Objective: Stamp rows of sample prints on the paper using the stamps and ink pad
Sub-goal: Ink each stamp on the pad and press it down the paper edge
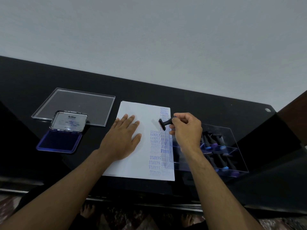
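Note:
A white sheet of paper [132,165] lies on the black table, with blue stamped words in columns along its right side. My left hand [123,138] rests flat on the paper, fingers spread. My right hand [187,128] grips a black stamp [164,124] by its handle. The stamp is tilted, its face turned left, just above the paper's upper right part. An open blue ink pad [59,141] with its silver lid raised sits to the left of the paper.
A clear acrylic lid [74,105] lies flat behind the ink pad. A clear compartment box [232,146] with several more stamps stands right of the paper, touching its edge. The table's front edge runs below my forearms.

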{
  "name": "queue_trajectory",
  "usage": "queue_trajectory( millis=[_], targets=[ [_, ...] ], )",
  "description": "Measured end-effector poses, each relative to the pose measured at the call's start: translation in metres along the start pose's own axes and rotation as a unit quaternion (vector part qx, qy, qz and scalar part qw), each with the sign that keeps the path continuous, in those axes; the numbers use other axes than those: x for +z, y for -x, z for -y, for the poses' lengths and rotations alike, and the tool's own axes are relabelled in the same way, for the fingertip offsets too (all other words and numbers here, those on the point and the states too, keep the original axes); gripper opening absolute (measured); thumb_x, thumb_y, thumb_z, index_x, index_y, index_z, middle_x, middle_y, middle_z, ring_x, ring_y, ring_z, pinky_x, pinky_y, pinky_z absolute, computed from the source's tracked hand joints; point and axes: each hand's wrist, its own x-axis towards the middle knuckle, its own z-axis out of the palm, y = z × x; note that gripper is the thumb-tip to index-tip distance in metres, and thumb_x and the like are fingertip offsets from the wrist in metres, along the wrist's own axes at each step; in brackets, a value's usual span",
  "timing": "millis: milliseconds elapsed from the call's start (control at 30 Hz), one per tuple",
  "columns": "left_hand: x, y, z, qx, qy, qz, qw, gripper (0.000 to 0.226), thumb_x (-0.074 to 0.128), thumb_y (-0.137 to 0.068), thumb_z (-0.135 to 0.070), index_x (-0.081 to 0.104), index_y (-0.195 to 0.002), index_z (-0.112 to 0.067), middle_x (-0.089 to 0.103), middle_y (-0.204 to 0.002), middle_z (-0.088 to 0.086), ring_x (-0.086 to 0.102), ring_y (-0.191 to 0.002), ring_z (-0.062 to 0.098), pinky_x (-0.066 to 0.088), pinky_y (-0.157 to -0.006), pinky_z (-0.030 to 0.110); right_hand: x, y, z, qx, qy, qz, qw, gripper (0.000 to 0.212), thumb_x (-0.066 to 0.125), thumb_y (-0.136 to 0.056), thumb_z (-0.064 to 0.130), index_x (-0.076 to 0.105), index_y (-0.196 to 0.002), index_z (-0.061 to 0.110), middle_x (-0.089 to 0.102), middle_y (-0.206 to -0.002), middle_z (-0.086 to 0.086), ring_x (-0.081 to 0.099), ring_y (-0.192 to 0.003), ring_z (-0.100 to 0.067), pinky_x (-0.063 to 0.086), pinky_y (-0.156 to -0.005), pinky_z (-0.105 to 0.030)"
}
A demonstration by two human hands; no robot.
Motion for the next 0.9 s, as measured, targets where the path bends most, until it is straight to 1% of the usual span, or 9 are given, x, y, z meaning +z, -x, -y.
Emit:
queue_trajectory(
  millis=[133, 267, 333, 433, 533, 667, 767, 833, 900],
  targets=[
    [-0.003, 0.0, -0.001, 0.0, 0.013, 0.0, 1.0, 0.079, 0.009, -0.092, -0.062, 0.027, -0.158, -0.022, 0.016, -0.167, 0.001, 0.003, -0.155, 0.02, 0.003, -0.125, 0.04, 0.0, 0.002, 0.002, -0.004, -0.001, 0.003, 1.0, 0.012, 0.065, -0.089, 0.009, 0.071, -0.094, 0.018, 0.072, -0.08, 0.003, 0.071, -0.068, -0.013, 0.06, -0.057, -0.031],
    [-0.011, 0.007, 0.004, -0.01, 0.025, -0.021, 0.999, 0.072, 0.019, -0.097, -0.058, 0.026, -0.158, -0.021, 0.017, -0.167, 0.001, 0.004, -0.155, 0.019, 0.005, -0.126, 0.04, 0.004, 0.007, 0.01, -0.015, -0.011, 0.016, 1.0, 0.013, 0.065, -0.088, 0.008, 0.071, -0.093, 0.017, 0.072, -0.079, 0.004, 0.071, -0.068, -0.013, 0.056, -0.053, -0.023],
    [-0.018, 0.014, 0.012, -0.018, 0.015, -0.023, 0.999, 0.073, 0.018, -0.097, -0.06, 0.025, -0.158, -0.022, 0.016, -0.167, 0.001, 0.003, -0.155, 0.018, 0.004, -0.126, 0.039, 0.011, 0.012, 0.016, -0.023, -0.018, 0.032, 0.999, 0.013, 0.064, -0.088, 0.007, 0.071, -0.093, 0.016, 0.072, -0.08, 0.003, 0.07, -0.069, -0.013, 0.055, -0.053, -0.022],
    [-0.033, 0.028, 0.026, -0.036, -0.005, -0.026, 0.999, 0.076, 0.013, -0.095, -0.063, 0.024, -0.159, -0.023, 0.014, -0.168, 0.001, 0.001, -0.155, 0.019, 0.0, -0.124, 0.038, 0.028, 0.023, 0.025, -0.038, -0.019, 0.062, 0.997, 0.013, 0.064, -0.088, 0.007, 0.071, -0.094, 0.016, 0.071, -0.081, 0.002, 0.07, -0.071, -0.013, 0.057, -0.055, -0.025],
    [-0.049, 0.047, 0.044, -0.06, -0.021, -0.028, 0.998, 0.077, 0.013, -0.094, -0.064, 0.024, -0.158, -0.023, 0.015, -0.167, 0.002, 0.002, -0.155, 0.021, 0.006, -0.126, 0.044, 0.052, 0.036, 0.03, -0.052, -0.011, 0.097, 0.994, 0.016, 0.063, -0.087, 0.006, 0.072, -0.093, 0.017, 0.071, -0.083, -0.001, 0.071, -0.073, -0.015, 0.059, -0.055, -0.028],
    [-0.064, 0.079, 0.073, -0.089, -0.031, -0.039, 0.995, 0.076, 0.014, -0.093, -0.064, 0.029, -0.155, -0.022, 0.021, -0.166, 0.004, 0.006, -0.155, 0.022, 0.014, -0.125, 0.047, 0.09, 0.059, 0.035, -0.097, 0.02, 0.142, 0.985, 0.018, 0.062, -0.082, 0.015, 0.07, -0.088, 0.03, 0.071, -0.085, 0.006, 0.07, -0.08, -0.016, 0.06, -0.07, -0.041],
    [-0.072, 0.104, 0.095, -0.122, -0.04, -0.047, 0.991, 0.074, 0.018, -0.094, -0.063, 0.033, -0.153, -0.021, 0.026, -0.164, 0.006, 0.015, -0.154, 0.024, 0.016, -0.125, 0.046, 0.116, 0.079, 0.042, -0.137, 0.047, 0.176, 0.974, 0.02, 0.064, -0.087, 0.018, 0.068, -0.095, 0.036, 0.069, -0.092, 0.009, 0.068, -0.083, -0.012, 0.06, -0.074, -0.04],
    [-0.075, 0.12, 0.109, -0.14, -0.047, -0.048, 0.988, 0.074, 0.018, -0.094, -0.062, 0.035, -0.153, -0.02, 0.029, -0.162, 0.008, 0.017, -0.153, 0.027, 0.015, -0.125, 0.047, 0.13, 0.091, 0.047, -0.166, 0.065, 0.195, 0.964, 0.022, 0.065, -0.088, 0.017, 0.07, -0.104, 0.031, 0.067, -0.095, 0.009, 0.066, -0.084, -0.01, 0.06, -0.074, -0.037],
    [-0.077, 0.134, 0.123, -0.157, -0.052, -0.05, 0.985, 0.074, 0.018, -0.095, -0.061, 0.038, -0.152, -0.018, 0.032, -0.161, 0.009, 0.019, -0.152, 0.028, 0.016, -0.124, 0.048, 0.143, 0.102, 0.052, -0.184, 0.074, 0.216, 0.956, 0.02, 0.065, -0.088, 0.016, 0.072, -0.102, 0.027, 0.066, -0.095, 0.007, 0.065, -0.082, -0.009, 0.059, -0.074, -0.037]
  ],
)
